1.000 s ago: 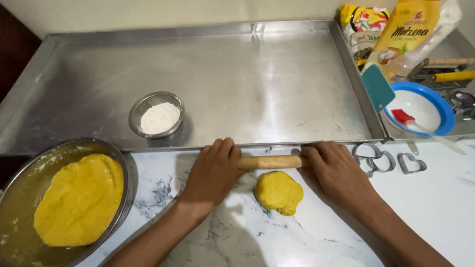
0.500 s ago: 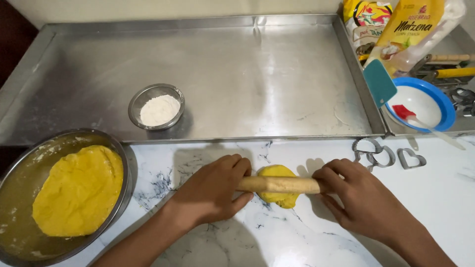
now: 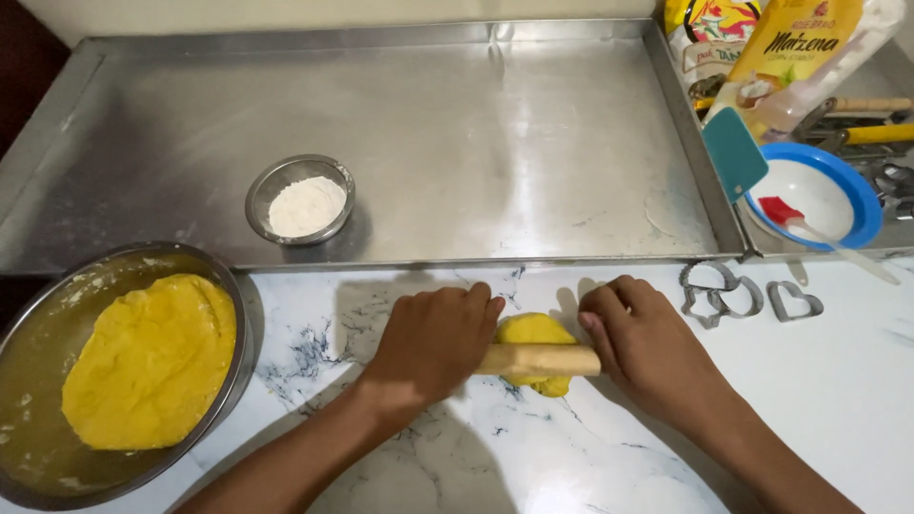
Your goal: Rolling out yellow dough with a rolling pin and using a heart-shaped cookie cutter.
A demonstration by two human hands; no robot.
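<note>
Right now I have both hands on the short wooden rolling pin (image 3: pixel 539 360), which lies across the small lump of yellow dough (image 3: pixel 533 333) on the white marble-patterned counter (image 3: pixel 857 419), just in front of the big metal baking tray (image 3: pixel 495 124). My left hand (image 3: pixel 433 343) is pressed flat over the pin's left end, fingers together and curled down on it; my right hand (image 3: pixel 647 347) does the same on the right end, so both are bearing on the pin rather than wrapped around it. I judge this to be the flattening step, barely begun, since the lump is thick and only peeks out above and below the pin. The next move, as I see it, calls for even downward pressure from both palms and a straight push, so the dough spreads without sticking or tearing. Compared with a second ago, the pin has come off the bare counter near the tray edge and down onto the dough, and my hands have followed it toward me. The large steel bowl of yellow dough (image 3: pixel 143 362), the small metal bowl of white flour (image 3: pixel 303 202) and the metal cookie cutters (image 3: pixel 724 290) sit where they were
</note>
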